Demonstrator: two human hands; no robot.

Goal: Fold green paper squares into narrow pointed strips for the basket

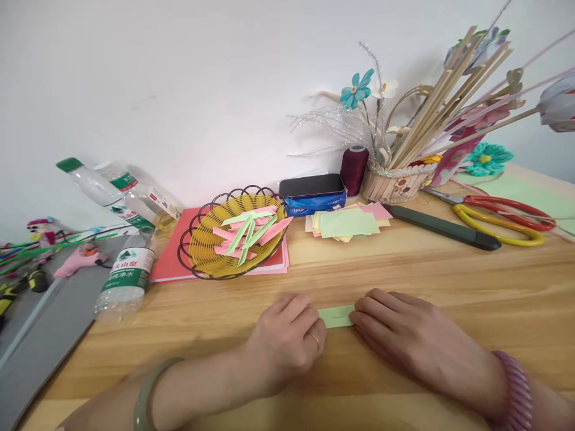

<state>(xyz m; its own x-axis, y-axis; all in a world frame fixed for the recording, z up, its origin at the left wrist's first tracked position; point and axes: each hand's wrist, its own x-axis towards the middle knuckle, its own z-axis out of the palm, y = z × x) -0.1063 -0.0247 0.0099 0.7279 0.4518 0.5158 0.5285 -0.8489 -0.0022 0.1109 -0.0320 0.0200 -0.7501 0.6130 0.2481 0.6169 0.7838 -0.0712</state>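
Note:
A narrow light-green folded paper strip (336, 316) lies flat on the wooden table, with a crease line along its length. My left hand (287, 338) is curled closed on the strip's left end, a ring on one finger. Over the right end my right hand (404, 335) has its fingers pressed together, closed on the paper; the fingertips there are partly hidden. Beyond the hands stands a yellow woven basket (196, 250) with several folded pink and green paper strips (251, 233) in it. A stack of coloured paper sheets (348, 222) lies to its right.
Red paper (173, 254) is under the basket. Plastic bottles (126, 272) lean at the left. A phone (311, 185) rests on a blue tissue pack (314, 203) beside a maroon thread spool (354, 170). At the right are a stick-filled basket (390, 185), a dark-green cutter (442, 226) and scissors (498, 230).

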